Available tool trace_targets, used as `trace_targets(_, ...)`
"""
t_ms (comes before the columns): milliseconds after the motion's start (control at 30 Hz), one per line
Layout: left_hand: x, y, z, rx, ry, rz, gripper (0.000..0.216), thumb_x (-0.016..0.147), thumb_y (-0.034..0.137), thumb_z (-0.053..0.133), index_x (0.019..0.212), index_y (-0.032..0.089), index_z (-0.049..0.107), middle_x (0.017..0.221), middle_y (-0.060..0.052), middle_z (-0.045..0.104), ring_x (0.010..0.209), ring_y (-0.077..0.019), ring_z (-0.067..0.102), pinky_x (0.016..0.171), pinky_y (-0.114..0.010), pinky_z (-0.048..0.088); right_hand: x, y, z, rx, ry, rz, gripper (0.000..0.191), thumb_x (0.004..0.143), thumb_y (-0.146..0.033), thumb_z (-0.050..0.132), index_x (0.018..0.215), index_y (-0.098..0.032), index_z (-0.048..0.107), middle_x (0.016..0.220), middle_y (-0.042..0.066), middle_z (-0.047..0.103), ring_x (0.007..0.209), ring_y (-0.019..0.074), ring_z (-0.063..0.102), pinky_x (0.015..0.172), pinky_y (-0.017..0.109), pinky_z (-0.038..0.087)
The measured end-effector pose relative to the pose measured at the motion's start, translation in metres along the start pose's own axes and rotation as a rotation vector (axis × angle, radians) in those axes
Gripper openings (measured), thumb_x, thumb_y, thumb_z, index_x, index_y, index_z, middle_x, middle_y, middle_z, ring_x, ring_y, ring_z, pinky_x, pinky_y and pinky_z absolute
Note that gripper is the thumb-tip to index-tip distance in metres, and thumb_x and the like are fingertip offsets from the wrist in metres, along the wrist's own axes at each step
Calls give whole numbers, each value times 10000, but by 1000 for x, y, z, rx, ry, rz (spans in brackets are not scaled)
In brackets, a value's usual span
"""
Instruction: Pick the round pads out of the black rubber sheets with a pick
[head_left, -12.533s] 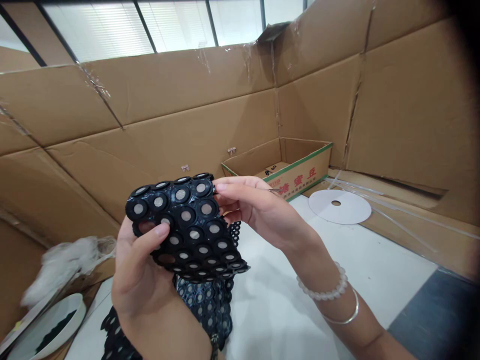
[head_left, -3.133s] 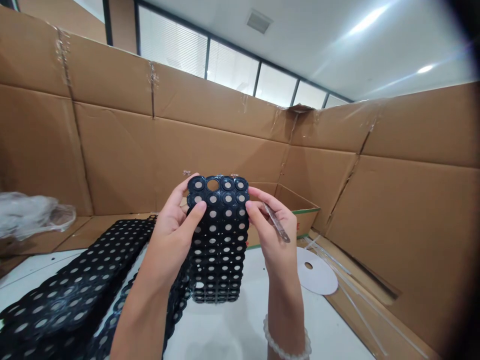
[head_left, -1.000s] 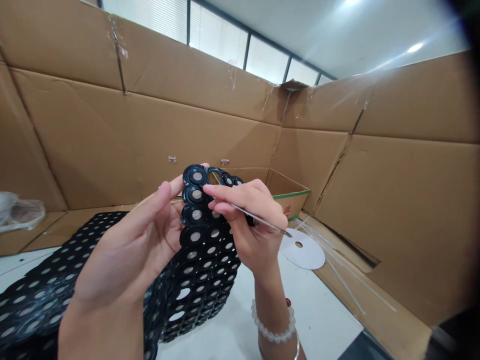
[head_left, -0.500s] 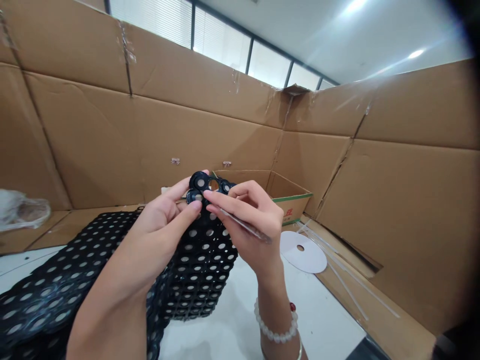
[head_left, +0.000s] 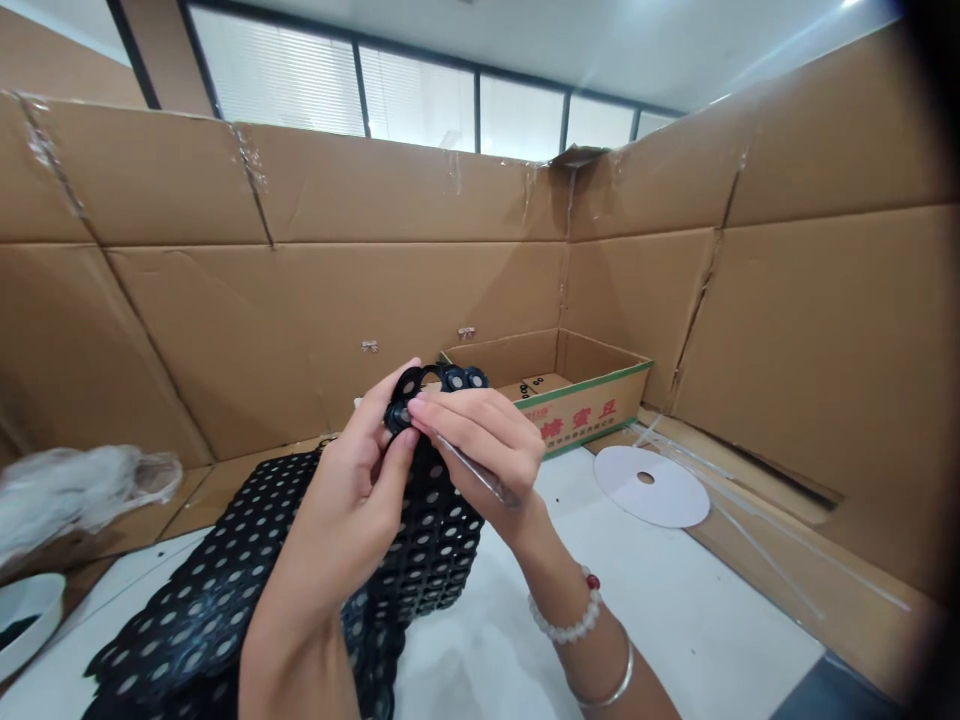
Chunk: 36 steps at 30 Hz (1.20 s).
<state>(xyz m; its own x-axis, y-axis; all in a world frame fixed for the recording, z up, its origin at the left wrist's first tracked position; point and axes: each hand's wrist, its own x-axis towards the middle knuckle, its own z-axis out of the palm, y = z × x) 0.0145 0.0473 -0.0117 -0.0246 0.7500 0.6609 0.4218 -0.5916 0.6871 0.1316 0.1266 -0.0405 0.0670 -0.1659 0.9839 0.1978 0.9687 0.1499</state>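
Note:
A long black sheet (head_left: 217,570), patterned with rows of pale round spots, drapes over the white table and rises into my hands. My left hand (head_left: 352,500) is closed on its upper edge, thumb in front and fingers behind, where black rings (head_left: 456,379) with pale centres stand up. Pinched in my right hand (head_left: 495,440) is a thin, shiny, stick-like tool (head_left: 480,472) whose exact kind I cannot make out. Its tip meets the sheet's edge close to my left thumb, and the fingers hide the contact point.
Behind my right hand stands an open cardboard box (head_left: 600,412) with green edging and small black pieces inside. A white disc (head_left: 667,505) with a centre hole lies at right. Clear plastic (head_left: 82,490) and a white bowl (head_left: 49,600) are at left. Cardboard walls (head_left: 420,290) surround the table.
The view has shifted, bringing the white bowl and more of the box into sight. Both hands keep their grips at the sheet's edge, and my right hand has turned slightly over it.

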Motion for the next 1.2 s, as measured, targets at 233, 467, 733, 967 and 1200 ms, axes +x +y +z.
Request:
trace_targets(233,0,1,-3,-103,-108,-77,538,943,327,563,1465,269,446,1449,-62,551,1277,-229,545,1072,-305,418,16,-3,-4,57,0,128,79,903,-152,647,907,-224,678,980,59,763,918,165,695,818,337,584)
trace_targets(467,2,-1,7,-40,-126,-287,808,952,406,523,1579,309,23,613,82,469,596,-139,505,596,-246,409,11,-5,2,67,41,378,114,938,-150,554,869,-226,602,801,12,729,716,139,712,647,245,570)
trace_targets(733,-5,-2,-10,150,-146,-313,691,912,439,543,1524,262,275,590,71,504,544,-159,459,571,-270,389,5,57,-38,-23,718,696,114,939,-348,534,921,-242,496,830,31,698,756,169,714,764,354,605)
trace_targets(967,3,-11,-29,-198,210,-407,298,755,414,741,948,266,569,645,59,662,500,-125,558,509,-224,435,-33,96,-16,0,323,1026,231,801,-381,671,886,-166,674,1051,157,721,1051,297,651,991,551,467)
trace_targets(1200,16,-23,-16,-326,369,-374,336,715,341,756,1002,253,605,642,59,675,625,-168,673,595,-247,510,-2,54,-11,557,20,1078,314,768,-560,706,820,-251,678,1079,68,735,956,229,686,774,406,574)
